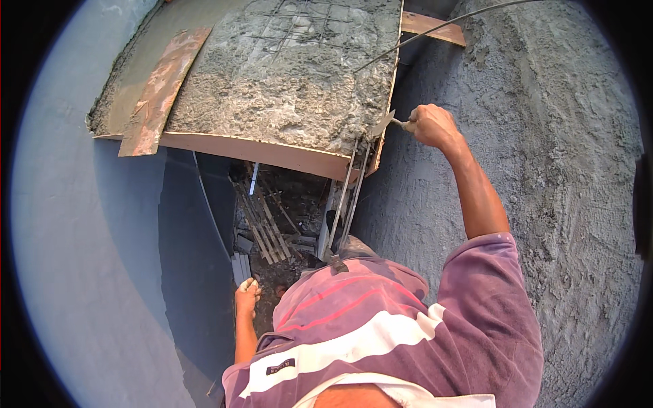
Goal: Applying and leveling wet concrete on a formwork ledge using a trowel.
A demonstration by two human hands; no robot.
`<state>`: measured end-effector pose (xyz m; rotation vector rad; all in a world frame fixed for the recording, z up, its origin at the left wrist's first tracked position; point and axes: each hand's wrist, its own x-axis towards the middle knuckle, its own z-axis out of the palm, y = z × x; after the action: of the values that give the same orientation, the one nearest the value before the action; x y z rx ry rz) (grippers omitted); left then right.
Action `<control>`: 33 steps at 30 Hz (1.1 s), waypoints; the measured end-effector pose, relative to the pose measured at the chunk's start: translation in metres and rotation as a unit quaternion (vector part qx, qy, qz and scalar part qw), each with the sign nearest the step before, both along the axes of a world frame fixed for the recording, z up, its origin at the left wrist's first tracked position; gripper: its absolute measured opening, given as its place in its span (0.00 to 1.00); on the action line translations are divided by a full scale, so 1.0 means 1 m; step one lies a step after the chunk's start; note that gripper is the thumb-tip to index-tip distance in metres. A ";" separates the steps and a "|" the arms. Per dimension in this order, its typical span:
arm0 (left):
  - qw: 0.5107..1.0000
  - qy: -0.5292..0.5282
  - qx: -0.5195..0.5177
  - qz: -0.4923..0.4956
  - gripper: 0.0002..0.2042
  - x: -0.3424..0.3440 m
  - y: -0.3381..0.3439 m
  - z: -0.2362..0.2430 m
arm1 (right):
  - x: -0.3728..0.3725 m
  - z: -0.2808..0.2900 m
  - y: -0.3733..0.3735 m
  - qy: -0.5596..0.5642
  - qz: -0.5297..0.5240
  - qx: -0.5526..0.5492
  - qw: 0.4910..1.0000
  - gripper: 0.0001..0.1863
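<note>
Holding a trowel [383, 124] at the right edge of a rough concrete slab [265, 102], near its front right corner.
The right hand [433, 126] is closed around the trowel's handle, just outside that edge; the left hand [247, 297] hangs below the slab's front edge, fingers curled, and whether it grips anything I cannot tell. A stained plank [165, 92] crosses the slab's left side and overhangs the front edge; two thin bars [345, 188] slope down from the front right corner.
</note>
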<state>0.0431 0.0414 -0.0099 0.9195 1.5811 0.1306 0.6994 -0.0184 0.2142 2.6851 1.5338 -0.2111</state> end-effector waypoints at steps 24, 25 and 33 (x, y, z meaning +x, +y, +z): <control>1.000 0.000 -0.022 -0.003 0.20 -0.015 -0.011 -0.002 | -0.059 -0.078 0.005 -0.053 0.094 -0.025 0.994 0.08; 1.000 -0.004 -0.020 0.000 0.20 -0.013 -0.013 -0.003 | -0.064 -0.069 0.008 -0.053 0.093 -0.024 0.994 0.08; 1.000 -0.004 -0.007 -0.026 0.21 0.005 -0.004 -0.001 | -0.072 -0.081 0.028 -0.085 0.137 -0.078 0.984 0.08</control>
<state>0.0477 0.0374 -0.0112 0.9475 1.5484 0.0873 0.6273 0.0097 0.1329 2.2796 1.7282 -0.0847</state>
